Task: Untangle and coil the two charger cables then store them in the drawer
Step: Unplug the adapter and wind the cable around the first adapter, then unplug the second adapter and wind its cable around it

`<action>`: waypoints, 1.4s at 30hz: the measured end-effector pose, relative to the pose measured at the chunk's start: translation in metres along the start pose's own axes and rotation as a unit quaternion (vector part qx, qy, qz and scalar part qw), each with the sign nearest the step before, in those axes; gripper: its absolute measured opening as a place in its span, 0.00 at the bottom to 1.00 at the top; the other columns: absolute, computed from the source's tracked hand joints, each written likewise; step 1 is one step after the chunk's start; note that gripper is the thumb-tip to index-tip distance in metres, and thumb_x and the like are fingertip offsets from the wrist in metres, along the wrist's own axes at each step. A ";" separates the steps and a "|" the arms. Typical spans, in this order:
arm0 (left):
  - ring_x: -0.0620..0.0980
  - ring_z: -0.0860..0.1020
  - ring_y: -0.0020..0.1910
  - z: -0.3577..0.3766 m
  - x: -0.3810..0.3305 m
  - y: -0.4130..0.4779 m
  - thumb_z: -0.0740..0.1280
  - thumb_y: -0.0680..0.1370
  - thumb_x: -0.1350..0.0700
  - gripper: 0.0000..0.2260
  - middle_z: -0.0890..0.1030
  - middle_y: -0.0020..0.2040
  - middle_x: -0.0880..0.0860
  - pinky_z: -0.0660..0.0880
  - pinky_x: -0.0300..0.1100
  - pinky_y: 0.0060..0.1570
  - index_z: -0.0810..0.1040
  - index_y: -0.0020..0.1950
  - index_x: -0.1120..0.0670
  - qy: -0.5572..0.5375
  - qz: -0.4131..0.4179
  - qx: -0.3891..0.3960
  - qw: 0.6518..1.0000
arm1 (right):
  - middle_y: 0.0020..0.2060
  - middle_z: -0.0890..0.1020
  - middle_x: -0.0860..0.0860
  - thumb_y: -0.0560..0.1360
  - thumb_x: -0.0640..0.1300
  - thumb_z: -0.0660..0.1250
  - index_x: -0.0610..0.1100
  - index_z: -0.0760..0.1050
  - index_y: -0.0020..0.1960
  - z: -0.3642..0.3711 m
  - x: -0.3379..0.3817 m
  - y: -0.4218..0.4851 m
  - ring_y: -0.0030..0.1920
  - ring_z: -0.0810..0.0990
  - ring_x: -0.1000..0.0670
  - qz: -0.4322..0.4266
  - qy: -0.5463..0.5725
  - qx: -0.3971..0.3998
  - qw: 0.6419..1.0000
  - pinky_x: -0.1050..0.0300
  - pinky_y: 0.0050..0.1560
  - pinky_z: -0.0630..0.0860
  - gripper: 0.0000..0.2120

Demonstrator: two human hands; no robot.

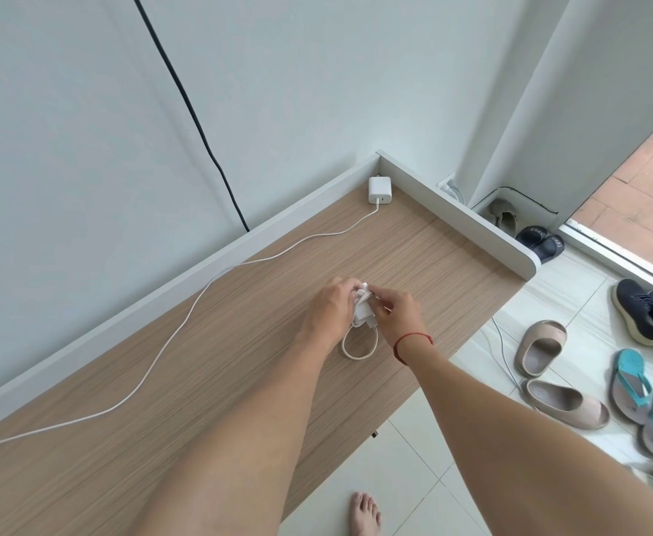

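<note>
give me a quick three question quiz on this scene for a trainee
1. True or false: the cable of the corner adapter is already coiled.
2. What do the left hand and right hand hold? A) a phone B) the charger bundle C) a drawer handle
3. Fill in: the sandals lie on the floor to the person's ____.
Key: 1 false; 2 B; 3 right.
</note>
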State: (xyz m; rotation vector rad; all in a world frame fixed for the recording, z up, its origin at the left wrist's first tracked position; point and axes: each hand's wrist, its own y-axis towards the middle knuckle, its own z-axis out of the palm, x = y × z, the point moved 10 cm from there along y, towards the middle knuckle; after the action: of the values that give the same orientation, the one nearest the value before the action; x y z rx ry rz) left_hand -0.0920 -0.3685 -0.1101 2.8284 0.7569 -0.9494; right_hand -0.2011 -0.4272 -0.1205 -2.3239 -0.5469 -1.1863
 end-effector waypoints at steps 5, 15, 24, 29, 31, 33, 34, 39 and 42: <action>0.50 0.78 0.43 -0.008 0.001 0.003 0.58 0.82 0.60 0.10 0.83 0.48 0.55 0.74 0.42 0.41 0.79 0.55 0.56 -0.039 -0.022 -0.033 0.998 | 0.52 0.84 0.48 0.77 0.41 0.65 0.46 0.79 0.61 0.005 -0.008 -0.001 0.55 0.81 0.49 0.016 0.025 0.002 1.000 0.50 0.58 0.77 0.13; 0.49 0.81 0.53 -0.012 0.013 -0.002 0.63 0.80 0.60 0.16 0.83 0.56 0.52 0.78 0.46 0.55 0.76 0.67 0.53 -0.127 -0.093 -0.036 0.987 | 0.56 0.81 0.47 0.80 0.40 0.58 0.46 0.74 0.68 0.007 -0.010 -0.002 0.56 0.78 0.49 0.050 0.000 0.024 0.998 0.56 0.57 0.73 0.18; 0.49 0.77 0.63 -0.046 0.025 -0.019 0.62 0.81 0.53 0.16 0.79 0.65 0.53 0.73 0.42 0.61 0.75 0.68 0.55 -0.106 -0.125 -0.019 0.986 | 0.54 0.79 0.46 0.81 0.40 0.53 0.47 0.74 0.60 -0.001 -0.002 -0.009 0.51 0.75 0.47 0.102 -0.046 0.048 0.993 0.61 0.46 0.69 0.14; 0.51 0.76 0.57 -0.081 0.007 -0.015 0.60 0.81 0.49 0.09 0.81 0.52 0.44 0.70 0.42 0.56 0.79 0.53 0.47 -0.054 -0.107 0.004 0.993 | 0.66 0.73 0.37 0.82 0.41 0.53 0.32 0.67 0.68 -0.034 0.055 -0.014 0.67 0.70 0.39 0.076 -0.090 -0.002 0.993 0.49 0.64 0.66 0.18; 0.51 0.73 0.49 -0.096 -0.006 -0.007 0.60 0.81 0.48 0.10 0.74 0.39 0.42 0.68 0.41 0.49 0.72 0.40 0.44 -0.033 -0.095 0.003 0.995 | 0.66 0.73 0.37 0.82 0.41 0.53 0.32 0.67 0.67 -0.044 0.077 -0.009 0.67 0.70 0.38 0.058 -0.101 -0.016 0.993 0.49 0.65 0.64 0.18; 0.54 0.75 0.58 -0.105 -0.013 0.003 0.60 0.81 0.47 0.10 0.80 0.52 0.48 0.70 0.43 0.55 0.79 0.54 0.47 -0.022 -0.096 0.014 0.995 | 0.66 0.73 0.37 0.82 0.41 0.53 0.32 0.67 0.68 -0.048 0.090 -0.002 0.67 0.70 0.39 0.046 -0.109 -0.018 0.993 0.51 0.64 0.64 0.19; 0.54 0.74 0.64 -0.107 -0.015 0.009 0.60 0.81 0.46 0.16 0.79 0.62 0.51 0.70 0.45 0.60 0.77 0.64 0.50 -0.016 -0.104 0.018 0.994 | 0.65 0.73 0.37 0.82 0.41 0.54 0.32 0.68 0.68 -0.050 0.095 0.002 0.66 0.70 0.38 0.041 -0.113 -0.018 0.993 0.51 0.64 0.65 0.18; 0.53 0.70 0.70 -0.105 -0.015 0.043 0.59 0.81 0.45 0.22 0.72 0.71 0.52 0.69 0.48 0.66 0.68 0.73 0.52 -0.004 -0.112 0.037 0.993 | 0.64 0.74 0.37 0.82 0.42 0.54 0.33 0.69 0.66 -0.059 0.095 0.037 0.65 0.71 0.39 0.045 -0.127 -0.010 0.991 0.52 0.62 0.66 0.18; 0.53 0.69 0.70 -0.096 -0.006 0.075 0.60 0.80 0.45 0.22 0.70 0.72 0.52 0.68 0.47 0.67 0.68 0.73 0.52 -0.009 -0.131 0.041 0.990 | 0.65 0.74 0.39 0.81 0.43 0.55 0.34 0.69 0.67 -0.061 0.088 0.075 0.66 0.70 0.40 0.051 -0.136 0.003 0.989 0.54 0.63 0.66 0.18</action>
State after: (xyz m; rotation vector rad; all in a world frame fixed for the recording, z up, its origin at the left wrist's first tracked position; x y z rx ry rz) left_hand -0.0078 -0.4163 -0.0361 2.8319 1.1351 -1.0606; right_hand -0.1514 -0.5109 -0.0327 -2.4926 -0.5144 -0.8248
